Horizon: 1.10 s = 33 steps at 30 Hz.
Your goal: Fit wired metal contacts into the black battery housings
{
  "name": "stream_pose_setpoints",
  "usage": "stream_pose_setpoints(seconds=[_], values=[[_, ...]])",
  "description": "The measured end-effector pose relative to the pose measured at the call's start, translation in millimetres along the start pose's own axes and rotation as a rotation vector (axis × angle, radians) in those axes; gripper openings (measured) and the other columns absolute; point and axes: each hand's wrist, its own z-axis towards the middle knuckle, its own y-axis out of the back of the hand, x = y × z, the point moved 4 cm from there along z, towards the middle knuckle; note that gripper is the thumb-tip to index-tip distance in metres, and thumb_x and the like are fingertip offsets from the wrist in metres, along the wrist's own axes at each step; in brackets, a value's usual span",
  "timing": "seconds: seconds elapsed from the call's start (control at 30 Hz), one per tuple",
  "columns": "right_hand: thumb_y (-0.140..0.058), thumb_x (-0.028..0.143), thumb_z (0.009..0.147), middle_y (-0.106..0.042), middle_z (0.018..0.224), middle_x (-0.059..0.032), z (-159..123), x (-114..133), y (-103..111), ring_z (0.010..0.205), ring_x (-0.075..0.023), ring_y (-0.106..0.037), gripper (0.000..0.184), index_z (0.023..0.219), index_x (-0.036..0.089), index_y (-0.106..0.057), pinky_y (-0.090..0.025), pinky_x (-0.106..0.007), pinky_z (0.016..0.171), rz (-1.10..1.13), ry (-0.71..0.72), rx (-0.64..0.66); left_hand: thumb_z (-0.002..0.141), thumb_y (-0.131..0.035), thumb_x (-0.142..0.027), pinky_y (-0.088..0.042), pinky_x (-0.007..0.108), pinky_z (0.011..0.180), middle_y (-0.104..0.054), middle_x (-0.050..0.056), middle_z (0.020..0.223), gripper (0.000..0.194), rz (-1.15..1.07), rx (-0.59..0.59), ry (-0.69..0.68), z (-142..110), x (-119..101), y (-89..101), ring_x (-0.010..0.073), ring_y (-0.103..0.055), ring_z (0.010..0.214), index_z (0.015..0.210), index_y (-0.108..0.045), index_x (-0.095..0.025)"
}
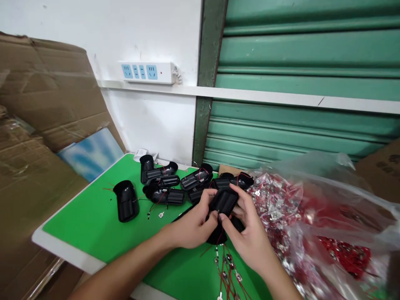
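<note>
Both my hands hold one black plastic housing (223, 201) over the green table top (93, 221). My left hand (193, 225) grips its left side, with the thumb on the upper edge. My right hand (250, 233) grips its right side, fingers curled over the top. Thin red wires with metal terminals (226, 266) hang and lie below the housing. Behind my hands lies a pile of similar black housings (165, 185) with red wires. One black housing (126, 201) lies apart to the left.
A clear plastic bag (315, 216) full of red wires with metal terminals fills the right side. Cardboard boxes (40, 125) stand at the left. A white power strip (146, 72) hangs on the wall, next to a green roller shutter (300, 83).
</note>
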Motion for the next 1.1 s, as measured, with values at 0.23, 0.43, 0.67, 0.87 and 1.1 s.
stream_pose_setpoints(seconds=[0.23,0.43,0.67,0.87,1.1], values=[[-0.056,0.040,0.102,-0.054,0.150,-0.0104,-4,-5,-3,0.124,-0.0170,-0.068,0.058,0.155,0.035,-0.034,-0.061,-0.031,0.102,-0.030,-0.010,-0.028,0.105,-0.035,-0.025,-0.042,0.041,0.114,-0.047,0.021,0.139,0.031,0.086,-0.010,-0.022,-1,-1,-0.1,0.0221,-0.051,0.126,0.133,-0.027,-0.014],[-0.055,0.040,0.103,-0.054,0.151,-0.0076,-6,-9,-6,0.130,-0.0175,-0.064,0.058,0.156,0.039,-0.032,-0.059,-0.032,0.106,-0.064,0.020,-0.052,0.105,-0.034,-0.025,-0.045,0.042,0.109,-0.048,0.023,0.138,0.036,0.121,-0.026,-0.038,-1,2,-3.7,0.0230,-0.054,0.122,0.137,-0.024,-0.013],[-0.060,0.042,0.100,-0.051,0.153,-0.0124,0,-6,-4,0.124,-0.0207,-0.067,0.063,0.156,0.035,-0.032,-0.060,-0.037,0.103,0.024,-0.012,0.010,0.093,-0.044,-0.026,-0.041,0.042,0.109,-0.051,0.015,0.140,0.041,-0.116,-0.064,0.111,1,8,2.1,0.0251,-0.052,0.127,0.131,-0.035,-0.017],[-0.060,0.042,0.098,-0.065,0.120,-0.0074,9,9,23,0.091,-0.0148,-0.074,0.036,0.130,0.029,-0.047,-0.061,-0.023,0.068,0.118,0.005,-0.058,0.080,-0.058,-0.037,-0.051,0.033,0.076,-0.068,0.004,0.106,0.050,-0.561,-0.270,0.179,10,18,24.9,0.0179,-0.066,0.079,0.122,-0.036,-0.023],[-0.055,0.026,0.095,-0.060,0.062,0.0006,-15,-4,8,0.049,-0.0076,-0.051,0.022,0.081,0.020,-0.071,-0.034,-0.019,0.047,-0.390,-0.207,0.653,0.081,-0.075,-0.041,-0.052,0.031,0.079,-0.073,0.007,0.098,0.069,-0.639,-0.394,0.166,14,18,39.6,0.0188,-0.071,0.084,0.132,-0.033,-0.020]])
